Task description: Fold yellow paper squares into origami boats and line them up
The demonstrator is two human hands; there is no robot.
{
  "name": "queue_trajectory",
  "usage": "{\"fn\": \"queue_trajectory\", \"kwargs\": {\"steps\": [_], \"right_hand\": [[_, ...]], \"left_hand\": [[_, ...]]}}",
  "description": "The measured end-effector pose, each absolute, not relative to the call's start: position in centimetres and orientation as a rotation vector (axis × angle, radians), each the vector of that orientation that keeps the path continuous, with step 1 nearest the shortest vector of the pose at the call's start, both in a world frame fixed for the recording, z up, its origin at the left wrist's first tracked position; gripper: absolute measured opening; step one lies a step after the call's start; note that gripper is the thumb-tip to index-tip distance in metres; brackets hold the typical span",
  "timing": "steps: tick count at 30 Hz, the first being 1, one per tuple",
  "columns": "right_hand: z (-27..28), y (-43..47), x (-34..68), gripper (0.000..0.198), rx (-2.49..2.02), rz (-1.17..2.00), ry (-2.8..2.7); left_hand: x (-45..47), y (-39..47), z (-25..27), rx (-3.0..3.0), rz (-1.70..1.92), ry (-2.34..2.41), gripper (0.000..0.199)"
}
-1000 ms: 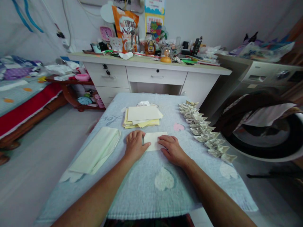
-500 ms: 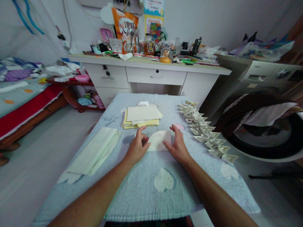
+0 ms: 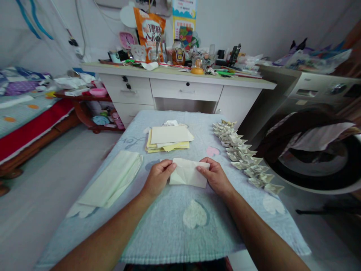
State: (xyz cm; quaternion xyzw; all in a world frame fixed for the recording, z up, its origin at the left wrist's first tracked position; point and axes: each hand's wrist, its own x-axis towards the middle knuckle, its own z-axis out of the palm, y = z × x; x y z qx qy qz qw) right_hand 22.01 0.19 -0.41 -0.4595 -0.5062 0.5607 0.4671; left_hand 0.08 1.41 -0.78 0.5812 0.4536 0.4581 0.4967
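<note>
A creased, cream-coloured sheet of paper (image 3: 187, 174) is stretched between my two hands over the cloth-covered table. My left hand (image 3: 158, 175) pinches its left edge, thumb on top and fingers curled behind. At the opposite edge my right hand (image 3: 216, 174) grips the sheet the same way. Just beyond it lies a stack of white and yellow paper (image 3: 169, 135). Larger pale folded sheets (image 3: 113, 180) rest to the left of my left hand. Several folded paper boats (image 3: 244, 160) stand in rows to the right of my right hand.
A blue patterned cloth (image 3: 158, 233) covers the table. Behind it a white desk (image 3: 187, 90) carries a jar, an orange snack bag and clutter. At the right is a washing machine (image 3: 316, 98) with its round door open. A bed (image 3: 31, 124) stands at the left.
The paper lay with a curved upper edge between my loosely open hands. Now it is opened flatter into a rectangle, and both hands have closed on its sides.
</note>
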Motion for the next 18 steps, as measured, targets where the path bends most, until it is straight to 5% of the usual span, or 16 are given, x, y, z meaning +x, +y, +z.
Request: {"fn": "queue_trajectory", "kwargs": {"steps": [18], "right_hand": [[0.19,-0.16,21.59,0.034,-1.115,1.419,-1.25]], "left_hand": [[0.25,1.47,-1.19,1.203,1.199,1.134,0.025]]}}
